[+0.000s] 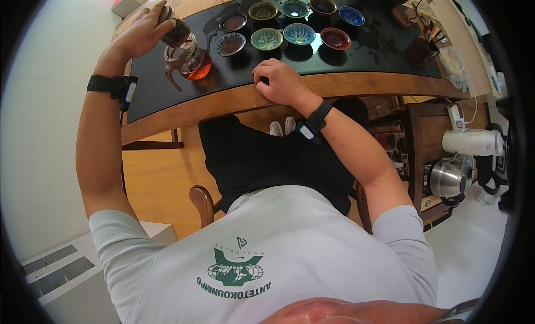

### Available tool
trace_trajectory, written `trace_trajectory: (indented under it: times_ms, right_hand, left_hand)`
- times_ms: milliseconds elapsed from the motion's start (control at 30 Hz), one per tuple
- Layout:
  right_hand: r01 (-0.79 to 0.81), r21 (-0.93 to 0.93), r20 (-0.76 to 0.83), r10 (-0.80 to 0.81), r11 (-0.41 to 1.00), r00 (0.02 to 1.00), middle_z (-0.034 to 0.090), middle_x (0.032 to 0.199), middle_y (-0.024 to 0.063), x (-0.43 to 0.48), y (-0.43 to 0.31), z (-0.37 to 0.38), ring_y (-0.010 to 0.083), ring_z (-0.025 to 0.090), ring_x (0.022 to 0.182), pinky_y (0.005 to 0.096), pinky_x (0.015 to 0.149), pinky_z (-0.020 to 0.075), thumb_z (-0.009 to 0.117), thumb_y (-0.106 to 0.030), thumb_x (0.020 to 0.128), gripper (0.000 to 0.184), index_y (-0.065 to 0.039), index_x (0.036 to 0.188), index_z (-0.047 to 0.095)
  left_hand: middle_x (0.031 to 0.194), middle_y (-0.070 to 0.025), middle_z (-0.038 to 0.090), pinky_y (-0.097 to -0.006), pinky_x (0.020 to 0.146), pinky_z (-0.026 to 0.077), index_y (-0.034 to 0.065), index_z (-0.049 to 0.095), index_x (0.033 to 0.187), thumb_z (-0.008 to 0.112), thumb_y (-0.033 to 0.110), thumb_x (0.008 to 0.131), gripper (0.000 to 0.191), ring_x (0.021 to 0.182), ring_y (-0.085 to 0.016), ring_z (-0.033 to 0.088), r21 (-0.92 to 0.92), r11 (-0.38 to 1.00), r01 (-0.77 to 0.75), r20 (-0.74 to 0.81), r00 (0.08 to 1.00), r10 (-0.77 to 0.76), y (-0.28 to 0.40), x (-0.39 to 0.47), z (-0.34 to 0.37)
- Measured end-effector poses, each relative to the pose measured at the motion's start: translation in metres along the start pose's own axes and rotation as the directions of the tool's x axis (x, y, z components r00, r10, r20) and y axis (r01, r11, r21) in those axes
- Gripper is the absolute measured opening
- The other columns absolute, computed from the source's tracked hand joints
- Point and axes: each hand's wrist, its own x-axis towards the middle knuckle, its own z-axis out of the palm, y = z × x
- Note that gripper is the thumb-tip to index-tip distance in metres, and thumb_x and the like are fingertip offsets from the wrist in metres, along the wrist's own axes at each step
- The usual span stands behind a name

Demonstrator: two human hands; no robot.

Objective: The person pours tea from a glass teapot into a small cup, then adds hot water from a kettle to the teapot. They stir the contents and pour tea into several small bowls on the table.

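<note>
My left hand [144,33] grips a dark lidded tea vessel [176,33], tilted over the mouth of a glass pitcher [190,58] that holds reddish-amber tea. The pitcher's brown handle points towards me. My right hand [278,81] rests with curled fingers on the table's wooden edge and appears to hold nothing. Beyond it stand two rows of small tea bowls, among them a green bowl [266,39], a light-blue bowl [299,34], a red bowl [335,38] and a dark-blue bowl [351,15]. Any stream between vessel and pitcher cannot be made out.
Wet patches mark the black table mat [388,60]. A dark holder [422,51] with tea tools and a plastic bag [453,66] are at the right. A steel kettle [447,178] sits on the side stand, below a clear plastic container [472,142]. A wooden chair arm [202,205] is beside me.
</note>
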Motion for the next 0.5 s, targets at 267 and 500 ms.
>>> trace_trajectory:
  times_ms: [267,500]
  right_hand:
    - [-0.009,0.007,0.007,0.009,1.0,1.0,0.076,0.1,0.0068,-0.0002,0.0004,0.0002,0.0324,0.071,0.105,0.0465,0.092,0.0605,0.07,-0.014,0.089,0.01,-0.008,0.087,0.077]
    - [-0.012,0.001,0.011,0.012,1.0,1.0,0.076,0.102,0.0083,0.0003,-0.0014,-0.0012,0.0335,0.071,0.107,0.0469,0.094,0.0603,0.069,-0.014,0.09,0.011,-0.007,0.088,0.077]
  left_hand:
    - [0.143,-0.0374,0.063,-0.0526,0.119,0.045,-0.0011,0.04,0.167,0.054,0.048,0.117,0.072,0.141,-0.053,0.055,0.042,0.998,-0.039,-0.023,0.999,0.04,0.0015,0.0006,-0.0049]
    - [0.143,-0.0365,0.064,-0.0521,0.119,0.045,-0.002,0.042,0.166,0.054,0.048,0.116,0.071,0.14,-0.052,0.056,0.038,0.999,-0.034,-0.005,0.999,0.034,0.005,0.0002,-0.0099]
